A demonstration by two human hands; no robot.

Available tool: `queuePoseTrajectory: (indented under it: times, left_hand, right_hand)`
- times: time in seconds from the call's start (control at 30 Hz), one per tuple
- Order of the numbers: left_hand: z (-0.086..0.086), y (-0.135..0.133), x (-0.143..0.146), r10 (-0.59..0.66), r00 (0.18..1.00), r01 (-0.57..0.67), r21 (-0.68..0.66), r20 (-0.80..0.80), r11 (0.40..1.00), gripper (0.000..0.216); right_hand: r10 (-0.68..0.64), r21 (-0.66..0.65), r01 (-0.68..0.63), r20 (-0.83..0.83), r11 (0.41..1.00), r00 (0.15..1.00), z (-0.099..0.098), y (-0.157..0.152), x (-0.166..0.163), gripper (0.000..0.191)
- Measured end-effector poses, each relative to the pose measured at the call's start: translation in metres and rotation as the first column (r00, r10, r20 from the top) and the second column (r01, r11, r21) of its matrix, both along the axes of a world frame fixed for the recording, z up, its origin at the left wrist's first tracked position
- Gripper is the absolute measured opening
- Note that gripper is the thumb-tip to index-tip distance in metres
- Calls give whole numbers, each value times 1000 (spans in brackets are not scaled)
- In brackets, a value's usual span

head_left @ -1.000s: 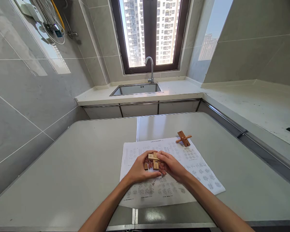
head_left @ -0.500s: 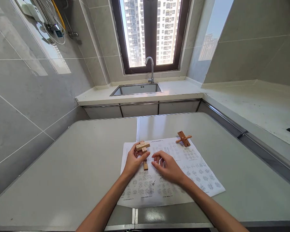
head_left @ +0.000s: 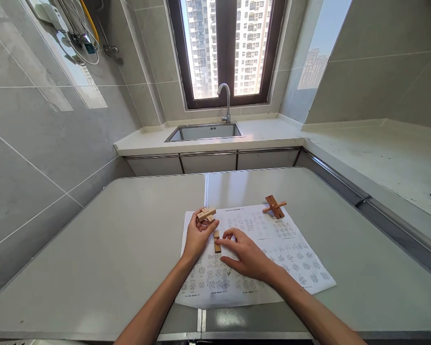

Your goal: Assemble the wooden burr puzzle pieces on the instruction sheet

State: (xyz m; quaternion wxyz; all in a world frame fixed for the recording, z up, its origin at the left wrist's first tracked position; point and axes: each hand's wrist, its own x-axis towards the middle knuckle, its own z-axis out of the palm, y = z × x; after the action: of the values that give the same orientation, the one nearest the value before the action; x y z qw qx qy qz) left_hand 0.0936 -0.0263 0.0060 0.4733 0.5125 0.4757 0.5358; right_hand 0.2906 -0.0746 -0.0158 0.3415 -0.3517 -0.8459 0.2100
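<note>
My left hand is closed on a pale wooden puzzle piece assembly, held just above the printed instruction sheet on the grey table. My right hand rests on the sheet with its fingers curled, its fingertips touching a single small wooden block that lies flat on the paper. A darker, reddish wooden cross puzzle sits apart on the sheet's far right corner.
A white counter with a steel sink and tap runs under the window beyond the table. A second counter lines the right wall. A seam splits the table top down the middle.
My hands have come apart: the left one carried the joined pieces up and left, while one block stayed on the sheet. My right hand then reached over to that block.
</note>
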Motion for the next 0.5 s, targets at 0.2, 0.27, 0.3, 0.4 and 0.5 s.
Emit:
queuePoseTrajectory:
  times: [0.2, 0.27, 0.3, 0.4, 0.5]
  left_hand:
    - [-4, 1, 0, -19, 997, 22, 36, -80, 999, 65]
    - [-5, 1, 0, -18, 995, 22, 42, -100, 999, 65]
    - [-5, 1, 0, -18, 994, 24, 45, -110, 999, 65]
    - [-5, 0, 0, -24, 990, 32, 52, -139, 998, 64]
    - [-3, -2, 0, -21, 986, 29, 49, -166, 998, 63]
  right_hand:
    - [-6, -36, 5, -37, 999, 999, -2, 1, -1, 38]
    - [-3, -38, 1, -51, 999, 999, -1, 1, -1, 36]
    - [1, -29, -3, -52, 1000, 999, 0, 1, -1, 37]
    - [22, 18, -21, -20, 1000, 1000, 3, 0, -1, 39]
    - [45, 57, -46, 23, 997, 999, 5, 0, -1, 38]
